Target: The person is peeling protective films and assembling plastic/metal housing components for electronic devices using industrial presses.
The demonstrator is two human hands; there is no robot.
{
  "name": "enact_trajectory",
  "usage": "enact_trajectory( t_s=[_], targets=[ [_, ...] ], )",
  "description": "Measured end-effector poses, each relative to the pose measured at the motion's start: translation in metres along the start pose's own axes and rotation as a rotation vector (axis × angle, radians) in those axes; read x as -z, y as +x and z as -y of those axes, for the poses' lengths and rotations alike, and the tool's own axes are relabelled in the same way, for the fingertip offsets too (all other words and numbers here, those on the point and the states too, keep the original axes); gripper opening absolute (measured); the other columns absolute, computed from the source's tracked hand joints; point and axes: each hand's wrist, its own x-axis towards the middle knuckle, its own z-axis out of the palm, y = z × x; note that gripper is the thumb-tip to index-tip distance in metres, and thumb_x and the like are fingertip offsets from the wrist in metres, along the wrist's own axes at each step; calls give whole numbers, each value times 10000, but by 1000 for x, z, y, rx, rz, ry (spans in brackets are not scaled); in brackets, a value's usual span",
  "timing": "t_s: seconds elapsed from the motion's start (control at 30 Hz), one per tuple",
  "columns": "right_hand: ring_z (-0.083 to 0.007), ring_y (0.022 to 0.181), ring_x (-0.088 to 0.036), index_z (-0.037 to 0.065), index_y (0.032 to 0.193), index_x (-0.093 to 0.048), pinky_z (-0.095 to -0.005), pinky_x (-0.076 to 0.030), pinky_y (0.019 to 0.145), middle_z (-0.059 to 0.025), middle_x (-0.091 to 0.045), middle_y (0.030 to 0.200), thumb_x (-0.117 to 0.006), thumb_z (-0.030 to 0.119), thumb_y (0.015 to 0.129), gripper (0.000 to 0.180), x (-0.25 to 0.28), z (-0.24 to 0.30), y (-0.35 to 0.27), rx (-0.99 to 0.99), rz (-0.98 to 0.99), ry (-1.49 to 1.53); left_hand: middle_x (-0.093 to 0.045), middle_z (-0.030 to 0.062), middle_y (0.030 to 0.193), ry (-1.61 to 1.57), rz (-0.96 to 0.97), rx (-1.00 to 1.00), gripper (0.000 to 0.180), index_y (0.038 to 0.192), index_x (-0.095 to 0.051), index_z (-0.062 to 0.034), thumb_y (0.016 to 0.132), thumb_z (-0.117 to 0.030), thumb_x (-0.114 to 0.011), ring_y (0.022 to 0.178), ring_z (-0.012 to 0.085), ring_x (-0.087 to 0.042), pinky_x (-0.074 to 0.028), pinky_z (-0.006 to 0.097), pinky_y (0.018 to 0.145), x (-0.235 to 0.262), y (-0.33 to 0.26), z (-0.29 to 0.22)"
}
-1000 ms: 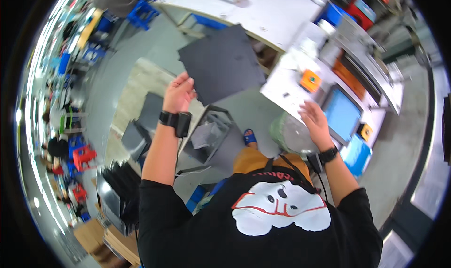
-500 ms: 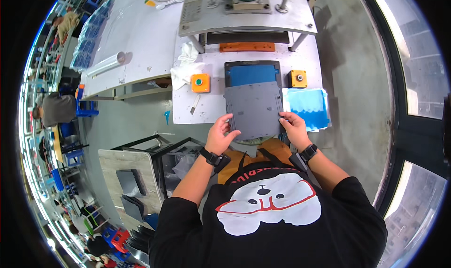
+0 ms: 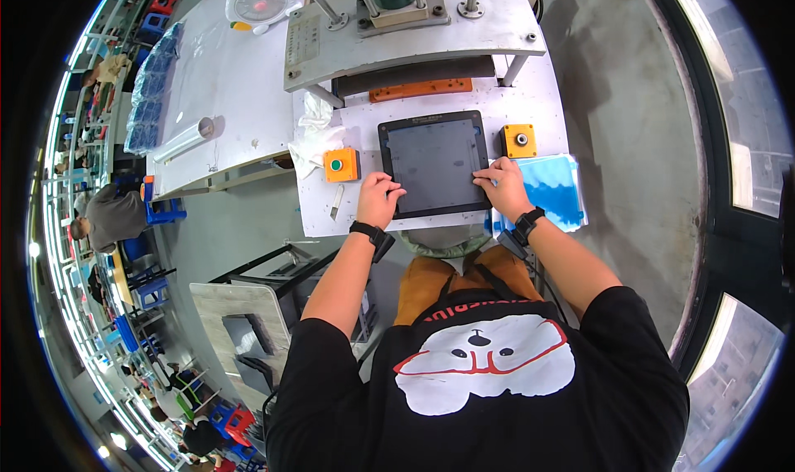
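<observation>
A dark grey flat panel (image 3: pixel 435 167) lies within a black rectangular frame (image 3: pixel 439 212) on the white work table. At the frame's left side my left hand (image 3: pixel 379 200) is closed, fingers curled, its thumb tip over the panel's edge. My right hand (image 3: pixel 505 189) pinches at the opposite edge, fingers bent together. What exactly sits between the fingertips is partly hidden. Beyond the frame stands a press (image 3: pixel 406 37) with metal posts and a thick plate.
Orange button boxes flank the frame: one with a green button (image 3: pixel 341 165), another with a metal button (image 3: pixel 519 141). Blue film sheets (image 3: pixel 553 192) lie beside my right hand. A knife (image 3: pixel 337 201), white cloth (image 3: pixel 316 137) and orange bar (image 3: pixel 421 89) are on the table. Grey panels lie on a lower board (image 3: pixel 224 315).
The grey panel has moved away from me and down into the black frame, covering the blue surface there. Both hands moved forward with it. The whole view has shifted slightly.
</observation>
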Motion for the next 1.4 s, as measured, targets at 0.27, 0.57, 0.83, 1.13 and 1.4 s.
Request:
enact_trajectory(
  t_s=[0.27,0.57,0.83,1.13,1.4],
  targets=[
    [-268,873,-529,164,863,-771,-375,-426,782,-46,-550,852,-769,189,741,124,-12,5,2,-78,-8,-73,-579,110,968,23,52,-21,172,809,-674,-19,715,-102,-791,911,303,-572,-472,378,794,0,9,15],
    [-329,1292,-388,104,1244,-598,-457,-319,1078,-113,-474,1336,-742,191,762,510,7,23,22,93,201,-322,-431,117,1374,242,342,-265,621,1222,-572,-121,676,-279,-821,1293,367,-379,-330,487,1044,20,42,-30],
    [-355,1408,-269,57,1328,-516,-503,-213,1155,-160,-347,1490,-740,283,763,648,17,38,52,169,412,-382,-196,139,1565,514,654,-397,1053,1472,-349,-184,611,-599,-791,1436,431,-133,-126,620,1137,16,84,-31],
    [-435,1432,-163,-16,1454,-311,-545,-103,1164,-254,-245,1525,-536,564,862,859,-44,41,54,409,417,-483,-81,163,1595,569,818,-417,1170,1515,-250,-145,617,-764,-675,1448,456,-10,-35,649,1124,-7,87,-12],
    [-422,1439,-158,-16,1464,-291,-530,-107,1169,-243,-234,1535,-529,577,864,876,-41,44,56,387,424,-486,-59,153,1600,623,847,-380,1172,1527,-221,-167,625,-768,-667,1459,432,24,-17,635,1132,-8,90,-18]
  ],
)
